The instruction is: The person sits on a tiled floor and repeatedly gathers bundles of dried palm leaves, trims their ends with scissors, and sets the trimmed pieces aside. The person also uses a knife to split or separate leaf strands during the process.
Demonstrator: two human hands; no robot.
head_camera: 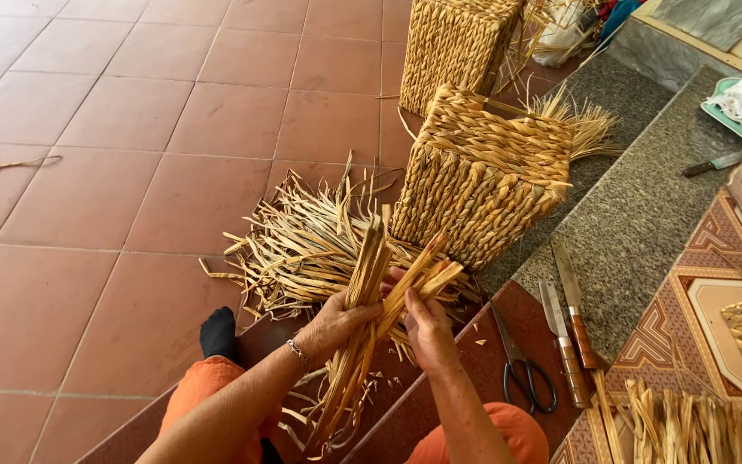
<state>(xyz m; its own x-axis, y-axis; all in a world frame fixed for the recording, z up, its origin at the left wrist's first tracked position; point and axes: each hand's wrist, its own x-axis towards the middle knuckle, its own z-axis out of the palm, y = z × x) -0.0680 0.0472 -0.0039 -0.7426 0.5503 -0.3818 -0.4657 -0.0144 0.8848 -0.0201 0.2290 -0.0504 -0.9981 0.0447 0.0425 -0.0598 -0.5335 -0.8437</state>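
My left hand (337, 325) grips a bundle of dried straw strips (366, 283) that stands upright and trails down between my knees. Close beside it, my right hand (427, 331) holds a second bunch of straw strips (422, 283) angled up to the right. Both bundles end in cut tips just in front of a woven straw basket (483, 176) lying tilted on the floor. Under and behind my hands spreads a loose pile of straw offcuts (302, 245).
Black-handled scissors (521, 365) and two wooden-handled knives (570, 331) lie to the right on a step. More straw strips (689, 425) sit at bottom right. A taller woven basket (457, 43) stands behind. Another knife (714, 163) rests on the stone ledge.
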